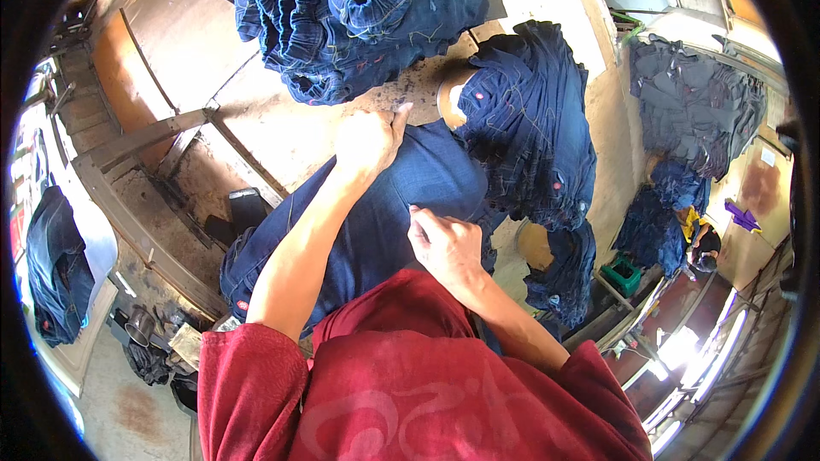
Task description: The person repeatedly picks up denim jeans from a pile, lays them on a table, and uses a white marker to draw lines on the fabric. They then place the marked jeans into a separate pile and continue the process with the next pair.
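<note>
A pair of dark blue denim trousers (359,222) lies spread across my lap, with a small red patch at its lower left end. My left hand (371,141) is closed at the far edge of this denim, its thumb side pointing away from me. Closer to my body, my right hand (448,249) has its fingers curled in a pinch on the same cloth, near a seam. Just beyond my left hand sits a thick stack of jeans (376,26) with gathered waistbands. More jeans (534,119) hang in a heap to the right of the trousers.
Grey garments (696,102) are piled at the far right, above more blue denim (653,226) and a green basket (622,275). A curved wooden frame (137,235) stands at left. Beyond it, folded jeans (58,265) rest on a pale surface. Dark clutter (149,350) lies on the floor.
</note>
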The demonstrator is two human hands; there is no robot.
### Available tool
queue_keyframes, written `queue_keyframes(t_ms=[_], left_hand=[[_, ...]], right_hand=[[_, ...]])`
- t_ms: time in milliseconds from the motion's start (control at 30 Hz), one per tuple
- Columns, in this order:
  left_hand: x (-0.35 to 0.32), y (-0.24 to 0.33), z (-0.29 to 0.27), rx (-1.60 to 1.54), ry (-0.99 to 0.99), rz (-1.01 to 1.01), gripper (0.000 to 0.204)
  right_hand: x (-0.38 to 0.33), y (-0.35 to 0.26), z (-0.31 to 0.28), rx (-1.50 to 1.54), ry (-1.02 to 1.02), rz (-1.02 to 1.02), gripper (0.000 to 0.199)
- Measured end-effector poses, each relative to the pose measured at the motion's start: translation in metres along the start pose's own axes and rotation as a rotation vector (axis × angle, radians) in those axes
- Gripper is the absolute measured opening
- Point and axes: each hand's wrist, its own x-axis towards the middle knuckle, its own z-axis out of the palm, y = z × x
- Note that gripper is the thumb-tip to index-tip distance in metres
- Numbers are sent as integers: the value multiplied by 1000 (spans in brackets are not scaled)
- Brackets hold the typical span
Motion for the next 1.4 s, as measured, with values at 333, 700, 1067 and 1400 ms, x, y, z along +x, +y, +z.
queue_keyframes(t_ms=[333,700,1067,1400], left_hand=[[-1,-2,5,-2,-18,-29,60],[1,2,0,11,-85,-83,62],[2,2,-1,-17,-133,-108,66],[-34,-8,-115,-160,125,-36,28]], right_hand=[[14,8,2,-54,-35,-61,15],[8,6,9,-72,-5,-30,13],[12,3,2,-56,-88,30,9],[-34,87,-39,797,221,1096,39]])
